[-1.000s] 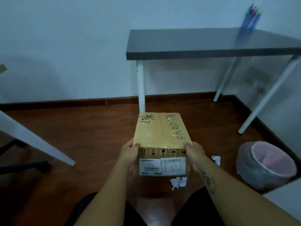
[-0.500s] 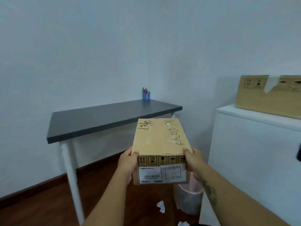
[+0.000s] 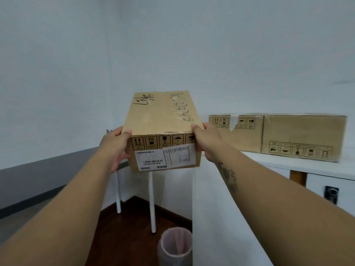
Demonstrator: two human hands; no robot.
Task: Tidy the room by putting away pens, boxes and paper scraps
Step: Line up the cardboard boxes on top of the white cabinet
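- Since half a second ago we have lifted the cardboard box (image 3: 159, 114) higher and swung right; two stored boxes (image 3: 303, 137) on the white cabinet (image 3: 269, 162) now lie just right of our right hand (image 3: 208, 144).
- Our left hand (image 3: 115, 148) and right hand grip the box's near corners, thumbs on top, holding it in the air between them.
- It is tan, with black scrawl on top and handling symbols and two white labels on the face nearest us.

Handling pictograms (image 3: 163, 142), barcode label (image 3: 176, 149) on box (image 3: 159, 116)
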